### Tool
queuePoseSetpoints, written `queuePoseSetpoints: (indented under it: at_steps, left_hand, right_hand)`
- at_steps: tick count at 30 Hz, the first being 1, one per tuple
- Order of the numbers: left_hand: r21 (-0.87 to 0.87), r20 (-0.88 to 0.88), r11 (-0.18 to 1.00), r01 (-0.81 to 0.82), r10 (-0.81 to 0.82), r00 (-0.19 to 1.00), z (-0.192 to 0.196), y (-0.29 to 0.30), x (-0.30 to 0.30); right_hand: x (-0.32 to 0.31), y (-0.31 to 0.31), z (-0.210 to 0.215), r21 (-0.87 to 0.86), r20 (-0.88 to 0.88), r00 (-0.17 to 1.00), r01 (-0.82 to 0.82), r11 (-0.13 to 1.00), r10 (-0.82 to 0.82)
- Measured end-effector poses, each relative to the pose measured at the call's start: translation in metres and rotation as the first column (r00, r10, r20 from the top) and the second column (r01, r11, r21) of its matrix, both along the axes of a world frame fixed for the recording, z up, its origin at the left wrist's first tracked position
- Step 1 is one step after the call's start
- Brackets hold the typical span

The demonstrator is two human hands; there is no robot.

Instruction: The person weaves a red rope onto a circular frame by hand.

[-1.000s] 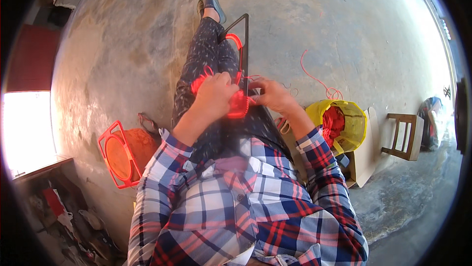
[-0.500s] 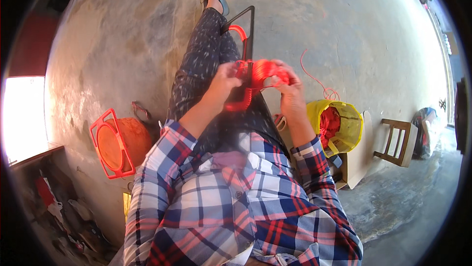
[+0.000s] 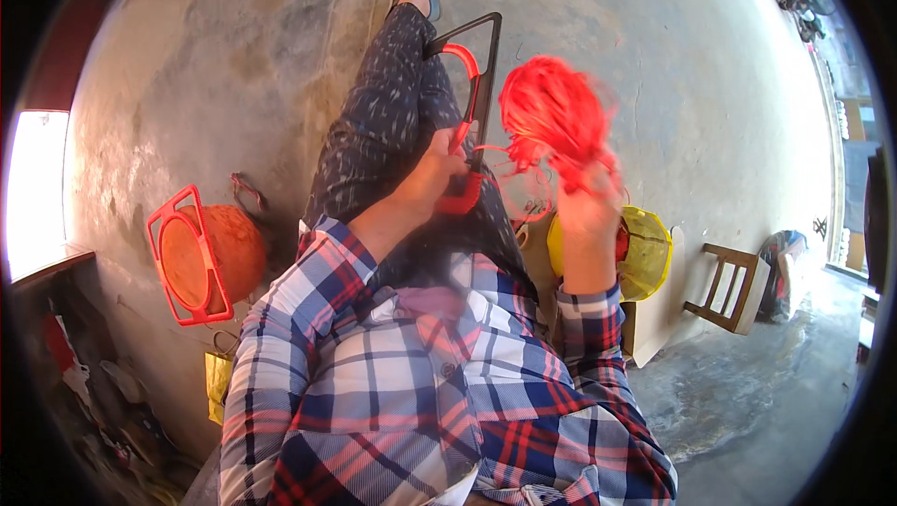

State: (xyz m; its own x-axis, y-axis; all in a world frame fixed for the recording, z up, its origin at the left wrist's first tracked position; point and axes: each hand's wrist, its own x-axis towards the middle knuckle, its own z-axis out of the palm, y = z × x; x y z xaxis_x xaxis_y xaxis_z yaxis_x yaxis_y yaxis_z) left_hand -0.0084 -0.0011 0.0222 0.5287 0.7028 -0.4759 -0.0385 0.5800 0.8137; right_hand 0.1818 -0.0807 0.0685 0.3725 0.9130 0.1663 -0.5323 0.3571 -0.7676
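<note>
My left hand is closed around a black frame with red curved parts, which rests over my legs. Out to the right, my right hand grips a loose bundle of red cord by its near end; hand and bundle are blurred by motion. Thin red strands run from the frame toward the bundle, with loose loops hanging between my hands. A yellow bucket, partly hidden behind my right forearm, has something red in it.
On the left stand a round orange thing with a red frame on it, and a yellow bag. At the right are a small wooden stool and a filled plastic bag. My outstretched legs lie on the concrete floor.
My right hand has moved away from the frame, drawing the red cord bundle up and to the right. My left hand has stayed near the frame, now wrapped around it.
</note>
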Motion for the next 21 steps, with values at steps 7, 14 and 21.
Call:
queuePoseSetpoints:
  at_steps: [7, 14, 21]
  left_hand:
    - [-0.015, 0.038, 1.000, -0.013, 0.014, 0.999, -0.013, -0.004, 0.011]
    - [-0.022, 0.040, 1.000, -0.015, 0.016, 0.999, 0.001, -0.002, 0.005]
    - [0.022, -0.013, 1.000, 0.002, -0.001, 1.000, -0.007, -0.005, 0.003]
  right_hand:
    - [-0.030, -0.043, 0.072, 0.315, -0.211, 0.851, -0.406, 0.858, 0.480]
    - [-0.018, -0.068, 0.128, 0.507, -0.333, 0.416, -0.677, 0.533, 0.846]
    - [0.037, -0.073, 0.140, 0.277, -0.277, 0.945, -0.095, 0.956, 0.174]
